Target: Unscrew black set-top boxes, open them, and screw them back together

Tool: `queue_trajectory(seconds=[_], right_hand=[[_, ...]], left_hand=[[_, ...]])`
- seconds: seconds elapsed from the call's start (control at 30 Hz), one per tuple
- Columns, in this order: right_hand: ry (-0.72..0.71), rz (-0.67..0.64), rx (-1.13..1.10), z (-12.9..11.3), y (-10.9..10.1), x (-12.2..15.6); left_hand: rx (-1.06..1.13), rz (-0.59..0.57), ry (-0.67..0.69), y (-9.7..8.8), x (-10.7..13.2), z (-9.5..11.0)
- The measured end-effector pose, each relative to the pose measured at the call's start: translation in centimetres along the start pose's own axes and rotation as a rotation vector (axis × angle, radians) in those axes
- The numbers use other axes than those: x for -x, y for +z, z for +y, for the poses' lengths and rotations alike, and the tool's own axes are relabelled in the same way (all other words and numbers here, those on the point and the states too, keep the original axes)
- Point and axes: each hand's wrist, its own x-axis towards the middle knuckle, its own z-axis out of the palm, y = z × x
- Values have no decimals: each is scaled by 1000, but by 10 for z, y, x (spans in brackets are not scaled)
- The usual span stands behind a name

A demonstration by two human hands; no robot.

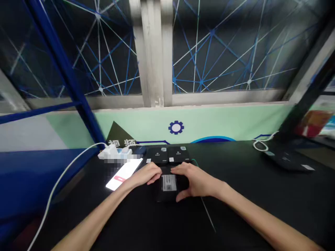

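Note:
A flat black box (167,195) with a grey label on top lies on the black table (235,195) in front of me. My left hand (146,175) rests curled on the box's left top edge. My right hand (195,181) grips its right side, thumb under the near edge and fingers over the far edge. Two more black boxes (169,154) with small labels stand side by side just behind it.
A lit phone (124,173) lies left of my left hand. Behind it sits a white power strip (111,152) with a white cable (60,181) running down left. A thin green wire (208,212) crosses the table. Another dark device (285,158) lies far right.

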Motion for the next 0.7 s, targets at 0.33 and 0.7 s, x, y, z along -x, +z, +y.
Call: queue_trajectory(seconds=[0.33, 0.7], right_hand=[[24, -28, -23, 0, 1, 1], [53, -33, -10, -3, 0, 1]], left_hand=[[-183, 119, -11, 10, -2, 0], [-271, 178, 22, 13, 2, -1]])
